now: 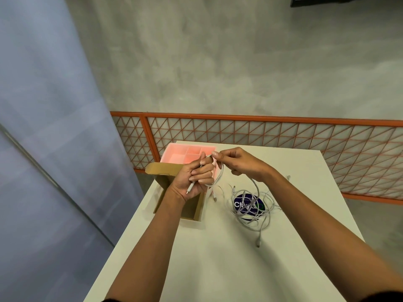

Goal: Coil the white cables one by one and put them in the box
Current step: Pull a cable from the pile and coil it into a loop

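White cable [220, 174], one, held near one cardboard box [190, 209].
Left hand [196, 178] grips its loop, right hand [238, 164] pinches it; tangled heap [253, 211] mid desk [218, 262], uncountable.

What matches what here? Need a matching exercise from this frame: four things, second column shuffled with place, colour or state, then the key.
Things
1. cardboard box
2. divided tray
3. loose cable pile
4. held cable

Descriptions
A. gripped by the left hand, pinched by the right hand
B. pink, at the far edge of the table
C. brown, open, under the left wrist
D. lying over a round blue sticker

Pairs: 1-C, 2-B, 3-D, 4-A
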### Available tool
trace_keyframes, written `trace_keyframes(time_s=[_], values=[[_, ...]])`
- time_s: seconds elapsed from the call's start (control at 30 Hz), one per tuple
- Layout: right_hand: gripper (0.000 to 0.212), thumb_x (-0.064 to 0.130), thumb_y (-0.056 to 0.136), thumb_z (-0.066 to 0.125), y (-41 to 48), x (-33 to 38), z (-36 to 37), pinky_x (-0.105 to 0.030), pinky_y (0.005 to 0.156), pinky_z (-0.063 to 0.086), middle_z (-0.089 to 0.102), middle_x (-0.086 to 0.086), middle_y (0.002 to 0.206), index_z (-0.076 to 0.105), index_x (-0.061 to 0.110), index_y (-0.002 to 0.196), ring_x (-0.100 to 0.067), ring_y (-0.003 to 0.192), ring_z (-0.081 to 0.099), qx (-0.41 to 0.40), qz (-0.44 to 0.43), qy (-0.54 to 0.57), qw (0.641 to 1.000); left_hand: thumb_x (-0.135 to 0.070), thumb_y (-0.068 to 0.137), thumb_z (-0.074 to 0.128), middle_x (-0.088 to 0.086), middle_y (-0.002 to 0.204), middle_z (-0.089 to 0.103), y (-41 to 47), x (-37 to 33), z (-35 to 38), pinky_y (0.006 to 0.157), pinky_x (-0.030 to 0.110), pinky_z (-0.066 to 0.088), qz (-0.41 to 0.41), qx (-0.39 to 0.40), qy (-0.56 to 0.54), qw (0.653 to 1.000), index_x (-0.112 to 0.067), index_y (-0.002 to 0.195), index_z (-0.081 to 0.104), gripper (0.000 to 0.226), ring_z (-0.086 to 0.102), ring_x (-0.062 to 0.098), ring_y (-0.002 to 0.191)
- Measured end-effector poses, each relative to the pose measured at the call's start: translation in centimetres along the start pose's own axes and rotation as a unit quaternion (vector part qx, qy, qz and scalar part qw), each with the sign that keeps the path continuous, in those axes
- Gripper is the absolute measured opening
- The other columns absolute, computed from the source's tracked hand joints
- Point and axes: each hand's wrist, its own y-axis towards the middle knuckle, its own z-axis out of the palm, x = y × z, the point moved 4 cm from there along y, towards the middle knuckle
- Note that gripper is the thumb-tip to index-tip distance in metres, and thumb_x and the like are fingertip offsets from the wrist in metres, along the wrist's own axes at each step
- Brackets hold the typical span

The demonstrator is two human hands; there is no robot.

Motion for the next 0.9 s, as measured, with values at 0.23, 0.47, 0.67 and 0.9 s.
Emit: trace_keyframes(time_s=[0.23,0.47,0.67,0.9], values=[[0.033,0.027,0.097,0.050,-0.3,-1.1,-0.2,-0.015,0.042,0.017,0.056,0.000,0.068,0.069,0.028,0.071,-0.003,0.042,0.025,0.059,0.014,0.112,0.992,-0.029,0.097,0.036,-0.005,0.048,0.040,-0.6,-1.4,-1.4,0.067,0.022,0.045,0.059,-0.163,0.180,0.968,-0.009,0.079,0.053,0.032,0.041,0.006,0.046],[0.017,0.021,0.099,0.046,0.0,-1.8,-0.3,-0.012,0.040,0.021,0.044,0.002,0.067,0.055,0.021,0.085,-0.004,0.046,0.023,0.084,0.024,0.120,0.989,-0.025,0.101,0.032,-0.008,0.044,0.035,-0.7,-1.7,-1.3,0.064,0.023,0.040,0.089,-0.188,0.198,0.958,-0.007,0.082,0.051,0.033,0.033,0.003,0.037],[0.015,0.020,0.100,0.045,0.2,-2.0,-0.6,-0.012,0.039,0.021,0.036,0.003,0.058,0.051,0.019,0.086,-0.002,0.041,0.021,0.047,0.006,0.140,0.989,-0.025,0.102,0.029,-0.010,0.041,0.031,0.3,-0.8,-0.2,0.050,0.018,0.036,0.104,-0.170,0.136,0.970,-0.009,0.078,0.048,0.034,0.026,0.002,0.032],[0.017,0.025,0.098,0.047,-0.4,-2.0,-1.7,-0.013,0.040,0.019,0.053,-0.002,0.069,0.059,0.015,0.091,-0.003,0.042,0.022,0.053,-0.001,0.162,0.985,-0.025,0.099,0.034,-0.009,0.043,0.031,0.5,-0.6,0.1,0.046,0.017,0.032,0.115,-0.174,0.131,0.969,-0.009,0.078,0.049,0.030,0.026,0.003,0.033]])
